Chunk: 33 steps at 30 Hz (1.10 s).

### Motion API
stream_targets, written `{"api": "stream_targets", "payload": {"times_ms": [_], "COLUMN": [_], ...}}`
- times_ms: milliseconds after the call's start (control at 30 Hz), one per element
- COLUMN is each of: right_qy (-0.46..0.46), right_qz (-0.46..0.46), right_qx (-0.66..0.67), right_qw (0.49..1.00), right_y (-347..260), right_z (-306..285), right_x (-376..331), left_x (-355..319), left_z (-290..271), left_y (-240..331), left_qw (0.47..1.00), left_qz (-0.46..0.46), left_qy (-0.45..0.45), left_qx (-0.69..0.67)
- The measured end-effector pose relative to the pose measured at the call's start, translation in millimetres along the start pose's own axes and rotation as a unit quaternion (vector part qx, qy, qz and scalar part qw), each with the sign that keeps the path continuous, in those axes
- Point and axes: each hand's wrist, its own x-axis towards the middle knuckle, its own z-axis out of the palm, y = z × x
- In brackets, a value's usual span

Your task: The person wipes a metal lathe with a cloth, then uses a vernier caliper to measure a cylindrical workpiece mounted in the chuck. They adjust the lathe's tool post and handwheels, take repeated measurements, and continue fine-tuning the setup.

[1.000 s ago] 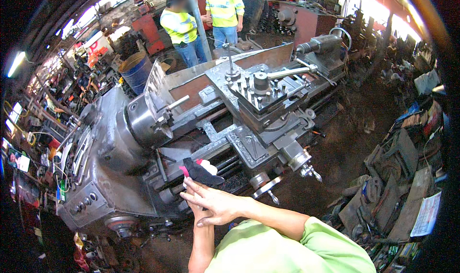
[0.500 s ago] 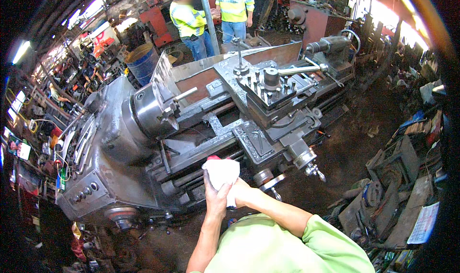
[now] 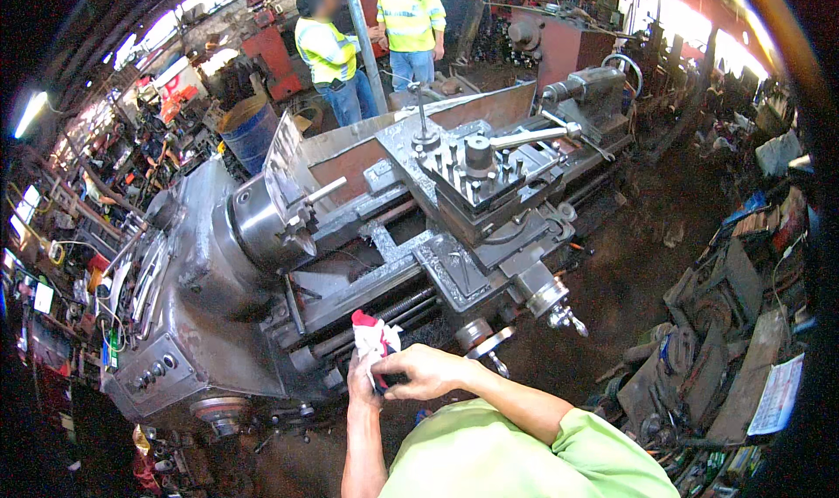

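In front of my body I hold a crumpled white and red rag (image 3: 377,338) with both hands. My left hand (image 3: 361,383) is closed around its lower part, and the white and red folds stick up above the fingers. My right hand (image 3: 426,370) is closed on the rag from the right, its fingers bent against the left palm. Dark smudges mark the fingers. Just beyond the hands stands a metal lathe (image 3: 210,301). Its chuck (image 3: 262,221) holds a thin pale rod (image 3: 325,190), and the tool post (image 3: 478,159) sits on the carriage to the right.
Handwheels (image 3: 489,342) project from the lathe close to my right hand. Shavings lie on the carriage (image 3: 454,275). Two people in yellow vests (image 3: 411,16) stand behind the machine, near a blue drum (image 3: 249,135). Scrap metal and boards (image 3: 752,367) are piled at right.
The white cloth, spread over both hands before, is now bunched up with more red showing. My hands have shifted slightly left and down, and the right hand has come into fuller view.
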Motion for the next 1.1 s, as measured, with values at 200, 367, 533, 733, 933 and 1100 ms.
{"api": "stream_targets", "payload": {"times_ms": [200, 367, 533, 733, 933, 1100], "right_qy": [-0.064, 0.068, 0.035, 0.078, 0.263, 0.016], "right_qz": [0.269, 0.257, 0.285, 0.229, 0.041, 0.063], "right_qx": [0.252, 0.167, 0.048, -0.122, -0.17, -0.248], "right_qw": [0.927, 0.949, 0.957, 0.962, 0.949, 0.967], "right_y": [23, 34, 29, 7, 1, -5], "right_z": [-6, 6, 4, -6, -15, 13], "right_x": [8, 2, -3, -2, 11, 18], "left_x": [-17, -22, -26, -22, -32, -21], "left_z": [6, 24, 22, 22, 38, 58], "left_y": [1, -11, -13, -15, -11, -29], "left_qw": [0.977, 0.96, 0.933, 0.958, 0.995, 0.974], "left_qz": [-0.006, 0.018, 0.016, 0.072, -0.067, -0.018], "left_qy": [-0.212, -0.103, -0.059, -0.069, -0.039, -0.1], "left_qx": [-0.024, 0.258, 0.356, 0.271, -0.067, -0.203]}}
